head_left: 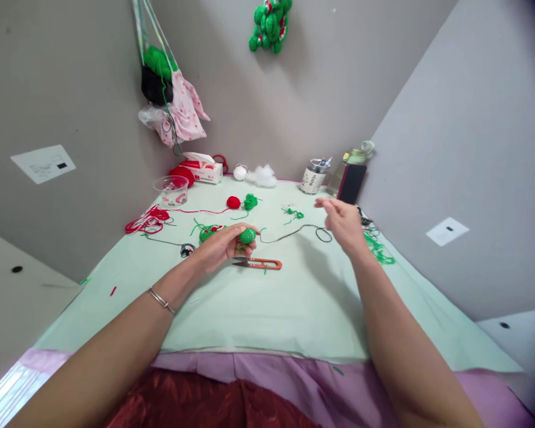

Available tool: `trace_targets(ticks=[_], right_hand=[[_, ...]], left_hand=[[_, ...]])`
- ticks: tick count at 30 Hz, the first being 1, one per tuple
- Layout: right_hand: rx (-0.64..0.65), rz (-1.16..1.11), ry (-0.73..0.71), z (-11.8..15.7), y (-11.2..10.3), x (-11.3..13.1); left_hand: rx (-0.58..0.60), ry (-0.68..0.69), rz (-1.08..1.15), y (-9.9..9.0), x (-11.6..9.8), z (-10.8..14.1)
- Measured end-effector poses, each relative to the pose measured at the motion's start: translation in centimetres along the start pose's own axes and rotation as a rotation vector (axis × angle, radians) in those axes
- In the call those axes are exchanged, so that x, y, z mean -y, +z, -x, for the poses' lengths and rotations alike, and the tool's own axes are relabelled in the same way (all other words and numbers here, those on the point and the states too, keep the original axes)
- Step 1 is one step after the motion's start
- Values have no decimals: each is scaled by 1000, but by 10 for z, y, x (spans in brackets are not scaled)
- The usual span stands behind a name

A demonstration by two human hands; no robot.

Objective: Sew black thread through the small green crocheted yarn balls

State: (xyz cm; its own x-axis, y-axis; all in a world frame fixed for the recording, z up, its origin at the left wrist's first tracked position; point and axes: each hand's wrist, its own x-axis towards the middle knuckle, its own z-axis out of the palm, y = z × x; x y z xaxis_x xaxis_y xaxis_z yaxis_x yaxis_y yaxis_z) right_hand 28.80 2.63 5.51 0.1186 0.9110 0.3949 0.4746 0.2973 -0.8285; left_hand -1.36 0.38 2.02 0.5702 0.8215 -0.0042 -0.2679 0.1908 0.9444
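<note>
Left hand's (pixel 224 247) grip was wrapped round green crocheted ball (pixel 247 236), just beyond orange snips (pixel 255 261). Ball looked light, soft, springy; best held by rounded sides, without crushing. Right hand (pixel 342 222) hung right of snips; whether its grip pinched anything, could not tell.

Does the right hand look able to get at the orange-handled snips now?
Probably yes: the orange-handled snips lie with their handle toward the right hand, and nothing upright seems to stand between them.
</note>
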Motion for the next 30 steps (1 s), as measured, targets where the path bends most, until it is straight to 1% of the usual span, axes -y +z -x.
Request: trace_targets(ticks=[1, 3, 5, 6, 8, 9, 10, 12, 15, 17, 21, 26, 30], right_hand=[[55, -93, 27, 8, 14, 8], [268, -261, 88, 25, 42, 24], [504, -344, 139, 38, 60, 35], [617, -353, 152, 43, 65, 39], [815, -321, 139, 46, 65, 43], [887, -304, 123, 45, 61, 43], [932, -302, 112, 43, 56, 42], [941, -367, 138, 38, 47, 39], [841, -550, 253, 33, 43, 35], [794, -632, 309, 33, 46, 33], [766, -697, 356, 34, 51, 31], [732, -775, 400, 34, 52, 32], [690, -843, 448, 32, 53, 34]], left_hand=[[11, -10, 1, 1, 1, 0], [30, -28, 7, 2, 2, -1], [42, -27, 33, 3, 2, -1], [43, -19, 53, 3, 2, -1], [31, 2, 97, 2, 1, -1], [23, 5, 118, 2, 1, -1], [17, -1, 136, 2, 0, -1], [27, -30, 163, 3, 0, -1], [78, -54, 182, 5, -1, 0], [98, -33, 184, 7, -2, 2], [118, 19, 166, 8, -5, 4], [146, -9, 157, 5, -3, 4], [183, 6, 98, 2, 0, 4]])
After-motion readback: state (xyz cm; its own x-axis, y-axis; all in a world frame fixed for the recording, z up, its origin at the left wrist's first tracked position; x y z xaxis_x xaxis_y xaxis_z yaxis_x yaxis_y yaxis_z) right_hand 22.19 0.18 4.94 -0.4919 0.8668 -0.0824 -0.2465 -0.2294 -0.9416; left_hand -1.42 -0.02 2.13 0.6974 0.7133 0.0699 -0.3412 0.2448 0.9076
